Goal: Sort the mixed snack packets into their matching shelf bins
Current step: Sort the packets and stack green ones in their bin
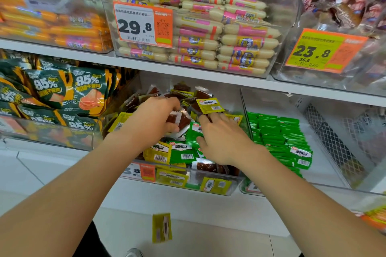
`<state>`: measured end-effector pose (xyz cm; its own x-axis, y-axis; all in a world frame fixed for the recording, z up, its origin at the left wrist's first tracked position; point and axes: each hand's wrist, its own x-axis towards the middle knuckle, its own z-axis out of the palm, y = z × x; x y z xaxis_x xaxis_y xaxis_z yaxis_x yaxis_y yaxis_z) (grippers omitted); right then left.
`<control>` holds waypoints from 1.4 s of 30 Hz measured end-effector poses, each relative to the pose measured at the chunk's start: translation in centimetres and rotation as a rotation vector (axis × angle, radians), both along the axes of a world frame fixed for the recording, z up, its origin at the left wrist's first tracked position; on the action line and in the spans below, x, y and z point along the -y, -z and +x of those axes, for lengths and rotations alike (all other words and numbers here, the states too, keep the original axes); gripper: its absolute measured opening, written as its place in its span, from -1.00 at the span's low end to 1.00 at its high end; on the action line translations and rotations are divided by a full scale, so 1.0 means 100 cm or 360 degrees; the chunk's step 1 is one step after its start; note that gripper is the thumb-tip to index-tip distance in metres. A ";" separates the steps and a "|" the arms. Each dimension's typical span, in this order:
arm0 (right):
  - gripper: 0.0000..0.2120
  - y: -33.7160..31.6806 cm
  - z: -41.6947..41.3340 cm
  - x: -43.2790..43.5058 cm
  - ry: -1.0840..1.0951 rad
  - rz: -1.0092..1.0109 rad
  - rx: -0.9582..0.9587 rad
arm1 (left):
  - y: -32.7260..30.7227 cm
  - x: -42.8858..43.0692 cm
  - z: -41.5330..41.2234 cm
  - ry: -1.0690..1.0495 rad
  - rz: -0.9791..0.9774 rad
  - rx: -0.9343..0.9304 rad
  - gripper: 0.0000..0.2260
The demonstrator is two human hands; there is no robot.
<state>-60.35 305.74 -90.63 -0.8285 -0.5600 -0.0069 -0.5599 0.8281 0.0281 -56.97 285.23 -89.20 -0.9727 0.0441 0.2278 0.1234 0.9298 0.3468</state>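
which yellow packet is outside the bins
The yellow packet low down below the shelf; the other yellow ones lie in the middle bin.

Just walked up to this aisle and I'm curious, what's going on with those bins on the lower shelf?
A person is working in the clear middle bin, which holds a jumble of yellow, green and brown snack packets. The left hand grips a few brown packets. The right hand rests with spread fingers on the loose green packets. The right bin holds only stacked green packets. A fallen yellow packet lies on the floor below.
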 end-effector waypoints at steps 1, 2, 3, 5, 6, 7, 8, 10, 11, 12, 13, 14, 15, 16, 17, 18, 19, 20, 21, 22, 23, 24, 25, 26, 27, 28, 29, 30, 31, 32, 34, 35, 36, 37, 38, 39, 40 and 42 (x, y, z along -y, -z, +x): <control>-0.47 -0.001 -0.001 0.000 -0.0013 -0.0005 0.0005 | 0.000 -0.001 -0.002 0.0008 -0.0010 -0.0022 -0.55; -0.46 -0.003 -0.001 0.000 -0.0019 -0.0022 0.0019 | 0.000 -0.002 -0.003 0.0009 -0.0017 -0.0039 -0.54; -0.46 -0.006 -0.002 0.000 -0.0017 -0.0039 0.0041 | -0.001 -0.001 -0.004 -0.0001 -0.0025 -0.0036 -0.52; -0.46 -0.008 -0.003 0.001 0.0003 -0.0043 0.0076 | -0.002 0.001 -0.003 -0.0027 -0.0070 0.0030 -0.47; -0.45 -0.008 -0.003 0.002 0.0015 -0.0037 0.0088 | -0.002 0.003 -0.001 -0.0038 -0.0092 0.0074 -0.43; -0.42 -0.009 -0.003 0.002 0.0031 -0.0033 0.0107 | -0.002 0.004 0.002 -0.0045 -0.0094 0.0108 -0.39; -0.39 -0.009 -0.003 0.003 0.0054 -0.0032 0.0135 | -0.002 0.006 0.005 -0.0043 -0.0066 0.0122 -0.37; -0.40 -0.013 0.000 0.003 0.0083 -0.0015 0.0195 | -0.002 0.008 0.010 -0.0027 0.0054 0.0083 -0.44; -0.49 -0.014 0.001 0.003 0.0081 0.0004 0.0220 | -0.002 0.008 0.011 -0.0034 0.0106 0.0034 -0.49; -0.58 -0.015 0.002 0.002 0.0078 0.0020 0.0244 | -0.003 0.008 0.012 -0.0052 0.0129 -0.0032 -0.54; -0.64 -0.017 0.003 0.001 0.0085 0.0001 0.0270 | -0.004 0.007 0.013 -0.0085 0.0115 -0.0099 -0.57; -0.66 -0.018 0.004 -0.001 0.0096 -0.0074 0.0302 | -0.007 0.006 0.013 -0.0129 0.0067 -0.0159 -0.59; -0.62 -0.020 0.005 -0.002 0.0122 -0.0200 0.0321 | -0.009 0.005 0.013 -0.0171 0.0008 -0.0203 -0.60; -0.56 -0.022 0.005 -0.004 0.0161 -0.0358 0.0329 | -0.010 0.003 0.013 -0.0187 -0.0040 -0.0233 -0.61; -0.51 -0.025 0.005 -0.005 0.0196 -0.0526 0.0308 | -0.009 0.003 0.012 -0.0170 -0.0065 -0.0246 -0.63; -0.50 -0.027 0.004 -0.008 0.0219 -0.0674 0.0271 | -0.007 0.004 0.011 -0.0129 -0.0065 -0.0236 -0.65; -0.53 -0.028 0.004 -0.010 0.0227 -0.0785 0.0224 | -0.005 0.004 0.010 -0.0083 -0.0062 -0.0205 -0.65; -0.57 -0.029 0.004 -0.012 0.0228 -0.0855 0.0191 | -0.003 0.005 0.010 -0.0039 -0.0063 -0.0155 -0.61; -0.62 -0.029 0.003 -0.015 0.0227 -0.0907 0.0190 | -0.002 0.005 0.010 -0.0004 -0.0062 -0.0090 -0.55; -0.65 -0.028 0.003 -0.017 0.0222 -0.0958 0.0211 | -0.002 0.004 0.011 0.0020 -0.0022 -0.0025 -0.50; -0.67 -0.028 0.005 -0.019 0.0218 -0.1008 0.0238 | -0.003 0.003 0.012 0.0030 0.0049 0.0037 -0.47; -0.68 -0.030 0.008 -0.020 0.0221 -0.1048 0.0255 | -0.005 0.002 0.013 0.0039 0.0135 0.0072 -0.45; -0.69 -0.033 0.011 -0.021 0.0227 -0.1091 0.0275 | -0.006 0.001 0.014 0.0045 0.0198 0.0087 -0.42; -0.67 -0.035 0.012 -0.022 0.0240 -0.1146 0.0304 | -0.008 0.001 0.015 0.0050 0.0224 0.0088 -0.38; -0.63 -0.037 0.014 -0.023 0.0267 -0.1204 0.0340 | -0.009 0.001 0.017 0.0047 0.0234 0.0082 -0.33; -0.57 -0.038 0.016 -0.023 0.0315 -0.1274 0.0373 | -0.008 0.001 0.016 0.0031 0.0247 0.0055 -0.30; -0.52 -0.038 0.017 -0.023 0.0371 -0.1363 0.0415 | -0.008 0.001 0.015 -0.0013 0.0247 0.0013 -0.29; -0.53 -0.039 0.018 -0.022 0.0408 -0.1496 0.0488 | -0.007 0.002 0.014 -0.0079 0.0230 -0.0040 -0.33; -0.59 -0.037 0.018 -0.022 0.0423 -0.1638 0.0576 | -0.008 0.002 0.014 -0.0160 0.0202 -0.0098 -0.40; -0.68 -0.037 0.019 -0.020 0.0437 -0.1767 0.0651 | -0.009 0.002 0.013 -0.0224 0.0175 -0.0168 -0.50; -0.76 -0.035 0.020 -0.018 0.0463 -0.1963 0.0769 | -0.011 0.000 0.013 -0.0250 0.0173 -0.0336 -0.66; -0.75 -0.033 0.018 -0.017 0.0469 -0.2043 0.0838 | -0.013 -0.001 0.014 -0.0253 0.0227 -0.0420 -0.72; -0.73 -0.031 0.016 -0.016 0.0471 -0.2122 0.0910 | -0.015 -0.002 0.017 -0.0260 0.0300 -0.0493 -0.76; -0.72 -0.029 0.014 -0.016 0.0453 -0.2189 0.0982 | -0.016 -0.003 0.018 -0.0278 0.0362 -0.0545 -0.80; -0.72 -0.028 0.013 -0.015 0.0414 -0.2240 0.1048 | -0.017 -0.004 0.020 -0.0293 0.0418 -0.0562 -0.82; -0.73 -0.027 0.013 -0.014 0.0355 -0.2248 0.1086 | -0.018 -0.006 0.022 -0.0269 0.0520 -0.0536 -0.83; -0.73 -0.026 0.014 -0.014 0.0280 -0.2215 0.1074 | -0.019 -0.009 0.022 -0.0215 0.0721 -0.0457 -0.83; -0.72 -0.026 0.017 -0.014 0.0074 -0.2048 0.0871 | -0.024 -0.019 0.024 -0.0065 0.1361 -0.0095 -0.80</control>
<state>-58.66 307.13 -88.00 -0.9055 -0.3930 0.1600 -0.2243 0.1232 -0.9667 -54.53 287.14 -86.76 -0.9551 -0.2009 0.2176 0.1358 0.3558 0.9246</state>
